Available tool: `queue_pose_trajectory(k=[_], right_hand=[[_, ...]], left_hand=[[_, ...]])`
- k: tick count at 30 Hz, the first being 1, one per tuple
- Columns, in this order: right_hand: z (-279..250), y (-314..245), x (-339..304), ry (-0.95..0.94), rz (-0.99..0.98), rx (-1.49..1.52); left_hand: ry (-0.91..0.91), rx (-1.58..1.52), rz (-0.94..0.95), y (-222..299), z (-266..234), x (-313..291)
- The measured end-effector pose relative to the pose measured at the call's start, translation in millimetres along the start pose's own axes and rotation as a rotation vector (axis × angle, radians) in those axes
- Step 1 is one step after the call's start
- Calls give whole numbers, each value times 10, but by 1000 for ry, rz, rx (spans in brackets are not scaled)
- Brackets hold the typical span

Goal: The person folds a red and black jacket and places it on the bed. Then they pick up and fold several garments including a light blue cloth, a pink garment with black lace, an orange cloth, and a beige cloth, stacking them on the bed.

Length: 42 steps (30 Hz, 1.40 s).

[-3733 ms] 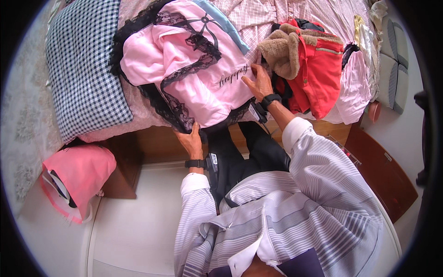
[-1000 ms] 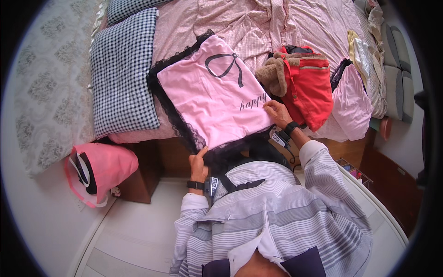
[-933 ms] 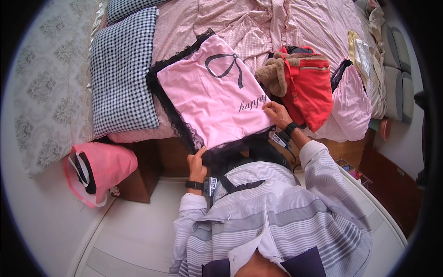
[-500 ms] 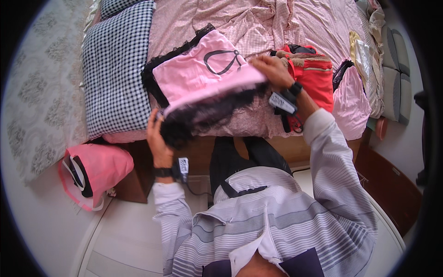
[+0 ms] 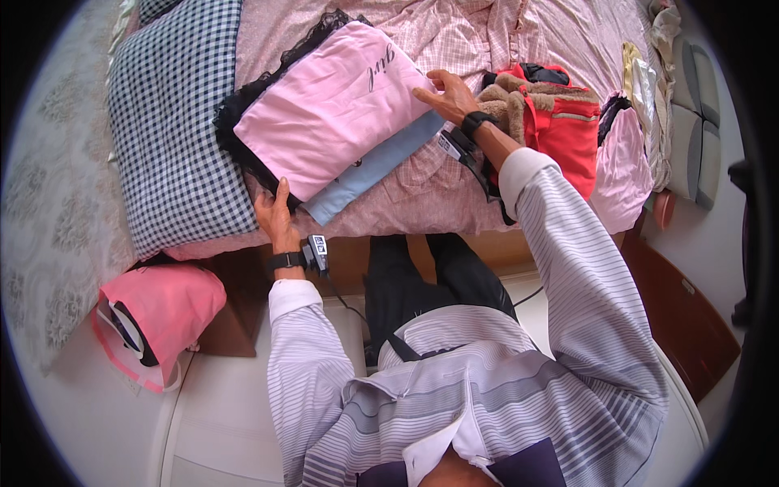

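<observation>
A folded pink garment with black lace trim and dark lettering lies on the near side of the bed. Light blue fabric shows from beneath its front edge. My left hand is at the garment's near left corner, thumb raised and fingers apart. At the right end, my right hand rests its thumb against the fabric edge, with the index finger stretched out apart from it. Whether either hand has cloth pinched underneath is partly hidden.
A black-and-white checked pillow lies left of the garment. On the right are a red garment with brown fleece and a light pink lace-trimmed garment. A pink bag stands at lower left by the bed.
The lifted front part of the pink garment has come down flat, its black lace edge no longer in front. Lettering and blue fabric now show. My right hand has moved slightly left.
</observation>
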State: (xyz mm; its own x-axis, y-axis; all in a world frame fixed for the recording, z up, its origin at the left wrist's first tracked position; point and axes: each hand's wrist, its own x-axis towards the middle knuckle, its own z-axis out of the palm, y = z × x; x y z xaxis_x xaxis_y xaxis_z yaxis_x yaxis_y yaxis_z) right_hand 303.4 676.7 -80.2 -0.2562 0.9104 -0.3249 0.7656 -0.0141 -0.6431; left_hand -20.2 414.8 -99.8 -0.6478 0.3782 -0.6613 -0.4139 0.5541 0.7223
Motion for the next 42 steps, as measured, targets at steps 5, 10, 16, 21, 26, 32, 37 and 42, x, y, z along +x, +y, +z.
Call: queue_pose_trajectory(k=[5,10,16,21,26,32,37,42], right_hand=[[40,-201,191,-104,63,-132],[-48,-483,354,-177,7,-193],[-4,-664,379,-42,-193,-234],[-64,-826,411,-133,-146,-45],[-62,-1124,534,-227,-160,60],[-16,-1446,724,-298,-147,440],[-428,-1810,881,-187,-262,336],[-780,-1998,623,-91,-290,881]], left_hand=[[2,-3,40,23,83,66],[-48,40,78,219,60,235],[327,568,475,177,126,242],[157,-154,104,49,99,-323],[-382,-607,-558,-136,510,-603],[-352,-933,-182,143,768,-47],[-453,-877,97,1137,502,61],[-607,-866,249,1833,603,44]])
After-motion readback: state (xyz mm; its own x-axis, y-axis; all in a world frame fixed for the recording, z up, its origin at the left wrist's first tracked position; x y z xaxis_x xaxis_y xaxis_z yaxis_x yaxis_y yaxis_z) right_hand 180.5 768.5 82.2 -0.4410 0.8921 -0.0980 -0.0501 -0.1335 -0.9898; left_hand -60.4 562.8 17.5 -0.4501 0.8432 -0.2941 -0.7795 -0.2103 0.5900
